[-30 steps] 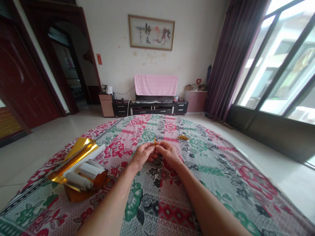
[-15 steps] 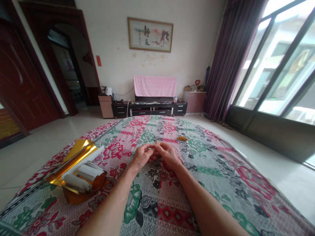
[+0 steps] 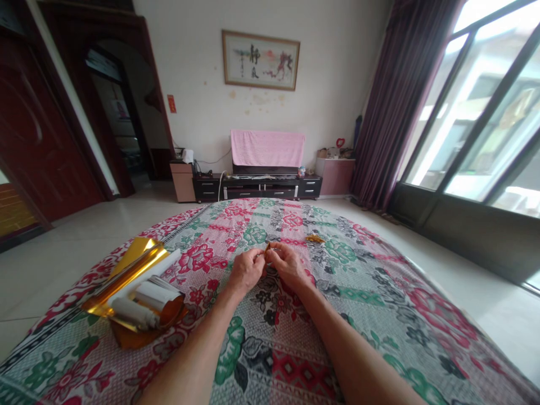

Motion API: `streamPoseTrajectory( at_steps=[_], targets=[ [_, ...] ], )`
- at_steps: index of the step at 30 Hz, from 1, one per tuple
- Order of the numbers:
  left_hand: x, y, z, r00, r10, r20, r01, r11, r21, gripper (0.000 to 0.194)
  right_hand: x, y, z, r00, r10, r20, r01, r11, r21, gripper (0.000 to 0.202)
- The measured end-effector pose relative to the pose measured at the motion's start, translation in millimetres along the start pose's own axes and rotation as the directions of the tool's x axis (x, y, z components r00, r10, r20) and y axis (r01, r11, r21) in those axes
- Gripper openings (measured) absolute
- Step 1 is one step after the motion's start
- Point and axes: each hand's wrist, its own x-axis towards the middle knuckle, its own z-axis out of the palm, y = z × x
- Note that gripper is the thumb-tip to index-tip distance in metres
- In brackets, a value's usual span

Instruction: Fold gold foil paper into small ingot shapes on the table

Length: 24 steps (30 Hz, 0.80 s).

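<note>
Sm. gold pc (image 3: 268,247) is L of gold heap (image 3: 314,239), slightly nearer, btwn both hands' fingertips, long axis approx. upright; L hand (image 3: 247,269) & R hand (image 3: 287,265) pinch it, equally close.

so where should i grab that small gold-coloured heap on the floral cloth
Probably pinch the small gold-coloured heap lightly across its middle, coming from above: it lies low and wide on the red, green and grey floral cloth, with nothing over it. The right hand is nearer. Whether it is one piece is too small to tell.
</note>
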Motion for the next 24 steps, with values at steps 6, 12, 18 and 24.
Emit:
streamPoseTrajectory(
  at_steps=[6, 12, 18, 24],
  targets=[
    [-3.5, 2.9, 4.5, 0.975, 0.218, -0.035, -0.187, 0.901, 0.39, 0.023, -0.7, -1.8, 3.8, 0.993, -0.067, -0.095, 0.039, 0.96, -0.277, 0.032],
    [-4.5, 2.0, 6.7, 0.959, 0.28, 0.03, -0.265, 0.86, 0.436, 0.024, 1.0, 1.3, 6.1, 0.985, -0.119, -0.122, 0.069, 0.933, -0.355, 0.026],
    [-2.2, 2.2, 7.4, 0.987, 0.147, -0.07, -0.12, 0.946, 0.303, 0.021, 0.2, 1.9, 6.2, 0.984, -0.119, -0.131, 0.062, 0.925, -0.374, 0.024],
    [2.7, -2.4, 3.2, 0.976, 0.098, -0.192, -0.049, 0.968, 0.245, 0.02, 0.8, 5.7, 5.2, 0.984, -0.148, -0.103, 0.102, 0.928, -0.357, 0.023]
  ],
)
